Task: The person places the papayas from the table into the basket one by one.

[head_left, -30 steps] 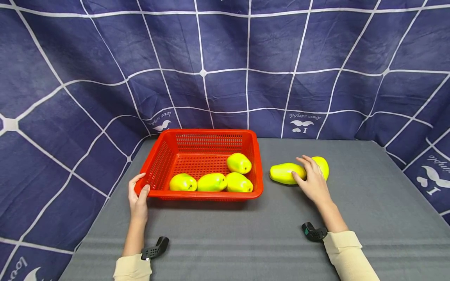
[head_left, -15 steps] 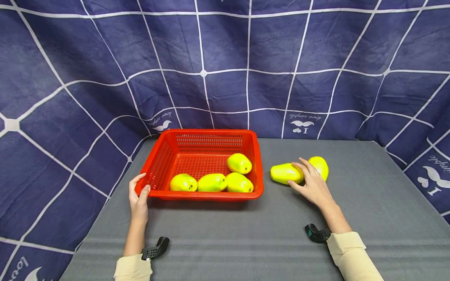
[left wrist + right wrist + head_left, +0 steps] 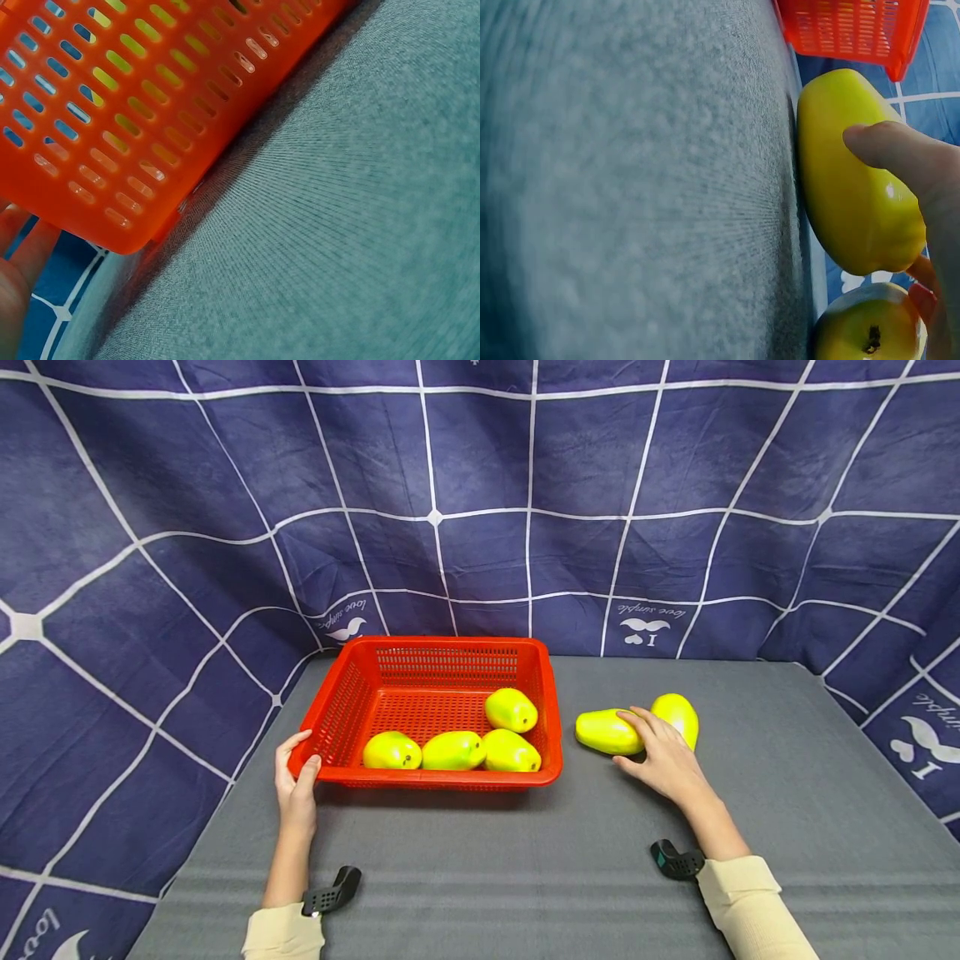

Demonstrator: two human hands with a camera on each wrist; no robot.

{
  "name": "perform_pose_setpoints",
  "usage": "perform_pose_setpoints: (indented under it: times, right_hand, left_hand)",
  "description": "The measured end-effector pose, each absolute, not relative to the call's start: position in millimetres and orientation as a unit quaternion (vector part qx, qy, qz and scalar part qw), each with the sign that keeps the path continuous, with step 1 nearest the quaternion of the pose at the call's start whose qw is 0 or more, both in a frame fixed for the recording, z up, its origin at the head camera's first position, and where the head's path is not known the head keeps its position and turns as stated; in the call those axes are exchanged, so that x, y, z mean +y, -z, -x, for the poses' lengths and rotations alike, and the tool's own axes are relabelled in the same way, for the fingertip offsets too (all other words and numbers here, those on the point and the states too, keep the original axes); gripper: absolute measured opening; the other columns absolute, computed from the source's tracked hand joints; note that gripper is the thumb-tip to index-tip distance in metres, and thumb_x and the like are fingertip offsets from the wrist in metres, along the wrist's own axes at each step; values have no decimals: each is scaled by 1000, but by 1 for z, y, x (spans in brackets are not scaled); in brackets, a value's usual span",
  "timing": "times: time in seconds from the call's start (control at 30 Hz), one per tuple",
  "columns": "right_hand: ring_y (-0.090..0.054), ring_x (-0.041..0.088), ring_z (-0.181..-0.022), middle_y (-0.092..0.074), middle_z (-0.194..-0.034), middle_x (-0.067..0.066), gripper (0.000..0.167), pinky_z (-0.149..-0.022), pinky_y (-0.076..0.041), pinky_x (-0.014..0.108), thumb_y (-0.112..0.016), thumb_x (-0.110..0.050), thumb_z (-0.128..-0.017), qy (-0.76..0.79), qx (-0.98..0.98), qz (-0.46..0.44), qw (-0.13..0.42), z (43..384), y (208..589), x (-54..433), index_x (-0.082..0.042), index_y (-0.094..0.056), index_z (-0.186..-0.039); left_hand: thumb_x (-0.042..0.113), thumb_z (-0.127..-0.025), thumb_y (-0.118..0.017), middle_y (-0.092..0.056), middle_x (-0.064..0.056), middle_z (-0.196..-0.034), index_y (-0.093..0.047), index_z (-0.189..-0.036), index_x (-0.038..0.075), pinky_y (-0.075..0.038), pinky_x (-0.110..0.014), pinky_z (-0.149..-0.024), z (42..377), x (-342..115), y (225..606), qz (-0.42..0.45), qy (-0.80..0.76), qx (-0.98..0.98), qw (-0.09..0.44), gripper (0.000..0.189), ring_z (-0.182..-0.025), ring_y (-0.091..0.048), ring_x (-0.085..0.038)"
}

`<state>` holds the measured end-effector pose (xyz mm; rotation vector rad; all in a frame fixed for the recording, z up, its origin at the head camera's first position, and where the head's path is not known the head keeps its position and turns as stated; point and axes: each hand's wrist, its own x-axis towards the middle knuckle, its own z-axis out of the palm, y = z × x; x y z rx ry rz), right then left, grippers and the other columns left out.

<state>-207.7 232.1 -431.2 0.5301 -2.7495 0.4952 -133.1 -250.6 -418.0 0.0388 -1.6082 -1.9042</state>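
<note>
At the near left corner of the red plastic basket (image 3: pixel 435 774), my left hand (image 3: pixel 295 789) grips the rim, thumb inside and fingers outside. In the left wrist view a few fingers (image 3: pixel 34 251) show beside the basket's slotted wall (image 3: pixel 150 112). Right of the basket, a yellow-green papaya (image 3: pixel 606 732) lies on the table. My right hand (image 3: pixel 663 762) holds its right end, with the thumb (image 3: pixel 877 142) on the near side and fingers across the top. A second papaya (image 3: pixel 677 720) lies just behind that hand, partly hidden by it.
Several papayas (image 3: pixel 453 750) lie inside the basket, along its front and right. Grey cloth covers the table (image 3: pixel 480 868). A dark blue curtain with white lines (image 3: pixel 480 556) hangs behind the table and along both sides.
My right hand has shifted slightly right and its fingers have settled lower on the papaya. The second papaya has edged slightly left. My left hand and the basket stay put.
</note>
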Motion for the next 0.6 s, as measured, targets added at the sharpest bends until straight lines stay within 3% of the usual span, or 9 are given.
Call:
perform_pose_setpoints:
  times: [0.27, 0.6]
  right_hand:
    - [-43, 38, -115, -47, -126, 15, 62, -97, -30, 52, -71, -26, -73, -178, -950, -189, 176, 207, 431, 234, -15, -46, -129]
    - [-47, 35, -110, -51, -121, 12, 62, -93, -34, 50, -74, -29, -69, -178, -942, -184, 219, 201, 428, 232, -16, -50, -125]
  left_hand:
    - [-9, -83, -39, -49, 0, -110, -50, -115, 8, -36, -15, -83, 137, -255, 424, -12, 724, -611, 321, 38, -98, -46, -11]
    - [-8, -84, -40, -50, 0, -108, -50, -116, 9, -37, -15, -82, 142, -261, 435, -7, 728, -605, 323, 38, -96, -46, -11]
